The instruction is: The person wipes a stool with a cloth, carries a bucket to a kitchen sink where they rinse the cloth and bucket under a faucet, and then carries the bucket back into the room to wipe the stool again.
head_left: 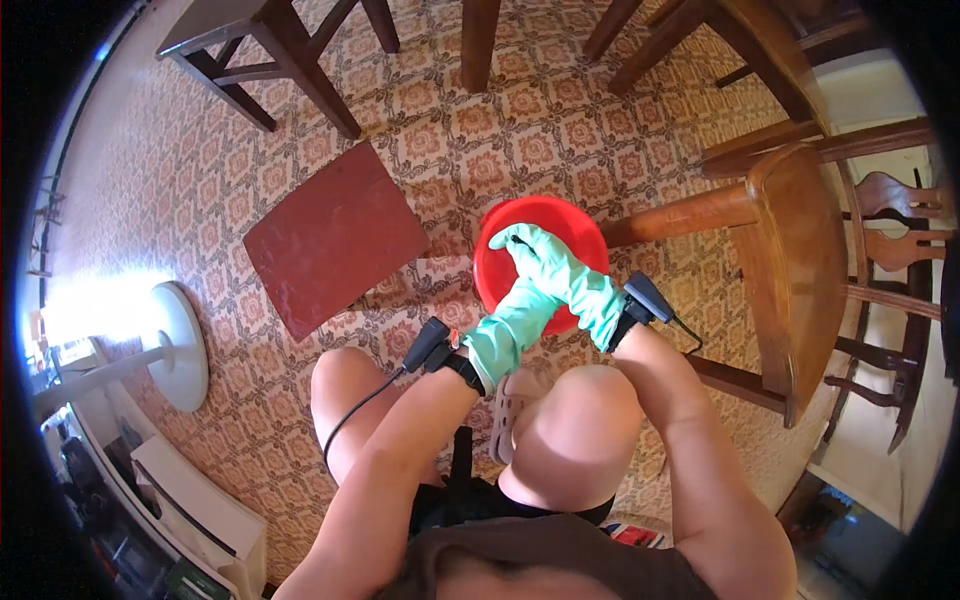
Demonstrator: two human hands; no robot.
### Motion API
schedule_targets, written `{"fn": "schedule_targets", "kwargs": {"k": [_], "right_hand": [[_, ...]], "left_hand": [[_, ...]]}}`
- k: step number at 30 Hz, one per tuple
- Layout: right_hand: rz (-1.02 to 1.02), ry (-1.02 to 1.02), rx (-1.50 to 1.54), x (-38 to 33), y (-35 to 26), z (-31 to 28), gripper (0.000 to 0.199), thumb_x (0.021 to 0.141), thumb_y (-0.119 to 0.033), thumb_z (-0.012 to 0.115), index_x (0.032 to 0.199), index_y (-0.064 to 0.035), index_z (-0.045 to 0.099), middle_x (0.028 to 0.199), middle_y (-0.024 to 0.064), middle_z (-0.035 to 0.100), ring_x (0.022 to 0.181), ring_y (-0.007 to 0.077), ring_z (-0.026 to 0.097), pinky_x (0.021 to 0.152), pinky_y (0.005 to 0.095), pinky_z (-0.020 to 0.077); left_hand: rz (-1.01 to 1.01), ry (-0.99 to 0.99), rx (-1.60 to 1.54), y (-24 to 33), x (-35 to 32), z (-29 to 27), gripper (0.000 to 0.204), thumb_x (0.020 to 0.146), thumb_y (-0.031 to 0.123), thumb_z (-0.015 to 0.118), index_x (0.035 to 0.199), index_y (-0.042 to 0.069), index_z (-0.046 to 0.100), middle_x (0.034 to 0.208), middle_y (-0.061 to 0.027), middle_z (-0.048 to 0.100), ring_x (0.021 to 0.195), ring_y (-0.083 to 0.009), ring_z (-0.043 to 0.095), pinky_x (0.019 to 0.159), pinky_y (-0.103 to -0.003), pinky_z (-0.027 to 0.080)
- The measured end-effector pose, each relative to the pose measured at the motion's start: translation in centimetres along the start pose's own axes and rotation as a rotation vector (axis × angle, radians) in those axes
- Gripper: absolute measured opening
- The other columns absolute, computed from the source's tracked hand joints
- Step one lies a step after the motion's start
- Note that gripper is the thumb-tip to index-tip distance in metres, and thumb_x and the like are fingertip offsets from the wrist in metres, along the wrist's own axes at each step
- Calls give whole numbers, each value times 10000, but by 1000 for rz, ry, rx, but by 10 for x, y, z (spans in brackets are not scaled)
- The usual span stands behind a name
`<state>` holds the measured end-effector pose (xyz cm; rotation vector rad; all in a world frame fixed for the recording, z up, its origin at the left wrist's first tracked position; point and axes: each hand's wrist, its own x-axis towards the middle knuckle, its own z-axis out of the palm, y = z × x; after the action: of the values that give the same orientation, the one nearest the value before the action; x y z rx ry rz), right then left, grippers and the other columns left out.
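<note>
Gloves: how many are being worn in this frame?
2, both mint green. One is on the left hand, reaching up to the red bucket; the other is on the right hand, over the bucket. The hands overlap, so fingertips are partly hidden.

I saw mint-green gloves (pixel 555 285), a red bucket (pixel 520 220), a dark red mat (pixel 335 235), an orange-brown floral floor (pixel 500 110), brown wooden chairs (pixel 790 250), and a white lamp base (pixel 180 345).
</note>
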<state>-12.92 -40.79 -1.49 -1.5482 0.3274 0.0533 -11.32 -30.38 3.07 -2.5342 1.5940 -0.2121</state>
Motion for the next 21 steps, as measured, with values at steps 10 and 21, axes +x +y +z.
{"fn": "schedule_targets", "kwargs": {"k": [10,21], "right_hand": [[141,176,-30,-8,-1,-36,178,988,-124,512,1102,-43,623,996,33,651,885,155,610,799,313,497],[64,-155,-153,-6,-162,17,165,953,-123,611,1091,-36,632,994,6,647,961,95,573,888,267,462]], "left_hand": [[-290,-50,-1020,19,14,18,450,834,88,654,1242,-28,501,994,-142,585,968,-293,584,837,-375,497],[-584,-319,-2214,-156,-77,-69,647,866,399,722,1356,50,484,1065,-27,625,887,-106,590,705,-245,482]]}}
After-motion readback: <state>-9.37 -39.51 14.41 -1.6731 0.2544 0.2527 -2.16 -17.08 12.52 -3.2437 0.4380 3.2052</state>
